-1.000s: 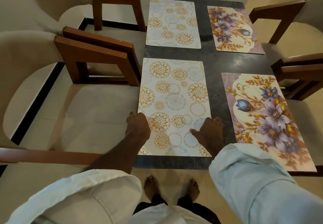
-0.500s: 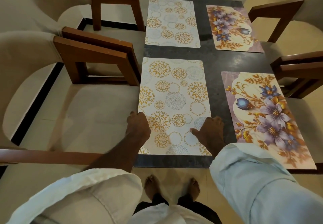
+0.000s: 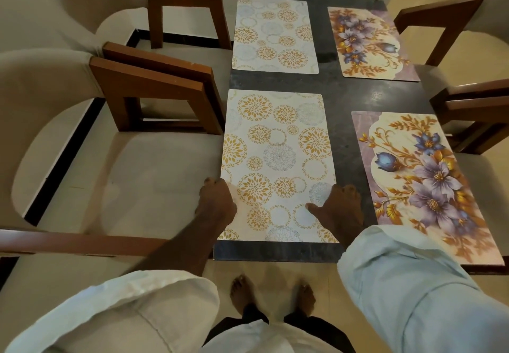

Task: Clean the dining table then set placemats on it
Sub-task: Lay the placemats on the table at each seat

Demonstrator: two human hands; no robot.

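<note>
- Cushioned chairs with wooden arms stand close along both long sides, the left chairs (image 3: pixel 154 176) and the right chairs (image 3: pixel 468 110). That leaves the short end free, and it is where we stand.
- The bench (image 3: pixel 341 88) is a dark stone top running away from us. Its bare strips shine and show no crumbs, so we judge the cleaning done and the mat-laying close to finished.
- Four placemats lie flat on it, one before each chair. The near floral mat (image 3: pixel 424 181) and the far floral mat (image 3: pixel 369 44) serve the right side. The far gold-circle mat (image 3: pixel 275 35) serves the left.
- The near gold-circle mat (image 3: pixel 278 146) is the one we are working on. It lies at the bench's near left corner, its left edge about at the bench's edge, with a dark strip showing below its near edge.
- Our left hand (image 3: pixel 216 198) sits at that mat's left edge and our right hand (image 3: pixel 341 209) at its right edge. We take this as bracketing the mat to square it with the others.
- On the right, the thumb (image 3: pixel 312 208) is spread apart onto the mat, and the fingers (image 3: pixel 351 190) lie across the edge onto the stone, pressing rather than gripping. The left ones are bent over the edge, and we cannot tell whether they pinch or merely press.
</note>
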